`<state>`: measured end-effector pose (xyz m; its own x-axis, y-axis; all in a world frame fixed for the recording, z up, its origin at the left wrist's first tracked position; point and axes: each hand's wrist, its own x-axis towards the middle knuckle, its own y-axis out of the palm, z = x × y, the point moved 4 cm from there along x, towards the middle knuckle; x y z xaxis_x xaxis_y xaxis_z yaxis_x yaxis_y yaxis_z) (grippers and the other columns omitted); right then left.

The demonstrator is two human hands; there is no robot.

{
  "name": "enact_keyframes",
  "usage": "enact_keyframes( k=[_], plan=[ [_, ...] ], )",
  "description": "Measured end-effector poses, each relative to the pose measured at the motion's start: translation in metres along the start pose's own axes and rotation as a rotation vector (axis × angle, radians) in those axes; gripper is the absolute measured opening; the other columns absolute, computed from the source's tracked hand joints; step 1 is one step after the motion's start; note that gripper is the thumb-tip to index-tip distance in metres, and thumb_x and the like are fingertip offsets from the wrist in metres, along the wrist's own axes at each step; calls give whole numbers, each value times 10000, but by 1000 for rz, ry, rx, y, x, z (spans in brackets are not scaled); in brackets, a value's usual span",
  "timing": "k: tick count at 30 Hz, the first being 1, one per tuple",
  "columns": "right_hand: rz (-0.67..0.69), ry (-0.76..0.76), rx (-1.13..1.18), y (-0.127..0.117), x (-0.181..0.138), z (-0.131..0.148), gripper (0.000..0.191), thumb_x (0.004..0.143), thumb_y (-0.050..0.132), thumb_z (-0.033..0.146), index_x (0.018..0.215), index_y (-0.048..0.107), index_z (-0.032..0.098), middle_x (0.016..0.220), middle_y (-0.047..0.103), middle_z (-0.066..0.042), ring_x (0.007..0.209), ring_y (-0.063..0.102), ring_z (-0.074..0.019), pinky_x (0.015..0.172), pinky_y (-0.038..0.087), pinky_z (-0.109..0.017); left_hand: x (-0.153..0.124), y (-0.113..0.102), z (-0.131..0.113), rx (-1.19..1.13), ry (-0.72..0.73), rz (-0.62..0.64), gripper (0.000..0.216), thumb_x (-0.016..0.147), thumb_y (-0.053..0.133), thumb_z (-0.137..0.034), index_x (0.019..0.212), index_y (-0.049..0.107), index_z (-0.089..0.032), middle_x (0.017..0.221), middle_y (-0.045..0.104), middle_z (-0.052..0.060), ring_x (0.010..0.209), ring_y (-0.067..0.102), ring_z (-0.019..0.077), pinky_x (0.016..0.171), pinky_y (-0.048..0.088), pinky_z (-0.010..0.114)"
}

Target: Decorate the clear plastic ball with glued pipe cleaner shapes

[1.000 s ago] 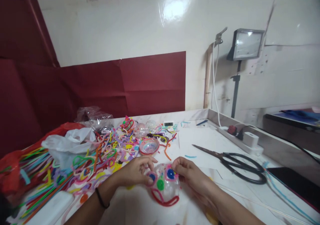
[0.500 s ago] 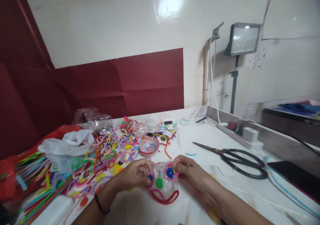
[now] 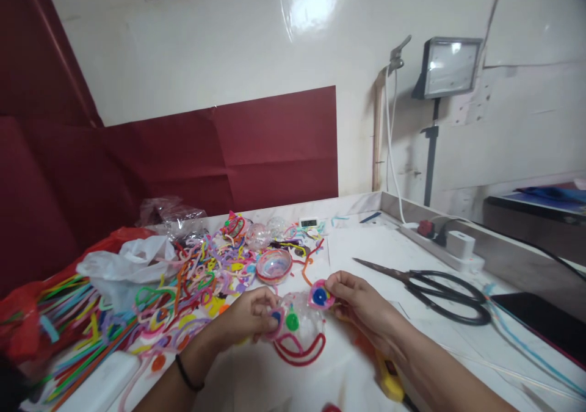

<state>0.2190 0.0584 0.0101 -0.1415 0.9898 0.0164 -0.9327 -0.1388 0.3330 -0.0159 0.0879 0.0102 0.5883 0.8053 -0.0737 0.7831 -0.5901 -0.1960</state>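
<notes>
A clear plastic ball [image 3: 298, 332] decorated as a face rests on the white table: a red pipe-cleaner mouth, a green dot nose, pink-ringed blue eyes. My left hand [image 3: 247, 317] is closed on its left side, fingertips at the left eye. My right hand [image 3: 361, 305] pinches the right eye piece [image 3: 319, 295], a pink ring with a blue centre, lifted slightly off the ball's upper right.
A heap of coloured pipe cleaners [image 3: 183, 284] and plastic bags [image 3: 126, 259] fills the left. A small pink-rimmed bowl [image 3: 273, 265] lies behind the ball. Black scissors [image 3: 434, 290] lie at right, near a power strip [image 3: 451, 247]. A yellow object [image 3: 389, 384] lies under my right forearm.
My right hand has pulled the pink-and-blue eye piece up and to the right, away from the ball. The left hand still steadies the ball, which has shifted a little.
</notes>
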Motion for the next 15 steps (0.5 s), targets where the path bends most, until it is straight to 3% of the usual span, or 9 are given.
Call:
enact_keyframes(
  k=[15],
  plan=[
    [-8, 31, -108, -2, -1, -1, 135, 917, 610, 244, 821, 558, 164, 655, 560, 67, 526, 533, -78, 468, 432, -194, -6, 0, -2, 4, -83, 31, 501, 615, 850, -481, 831, 518, -173, 641, 610, -38, 503, 538, 83, 362, 422, 134]
  ],
)
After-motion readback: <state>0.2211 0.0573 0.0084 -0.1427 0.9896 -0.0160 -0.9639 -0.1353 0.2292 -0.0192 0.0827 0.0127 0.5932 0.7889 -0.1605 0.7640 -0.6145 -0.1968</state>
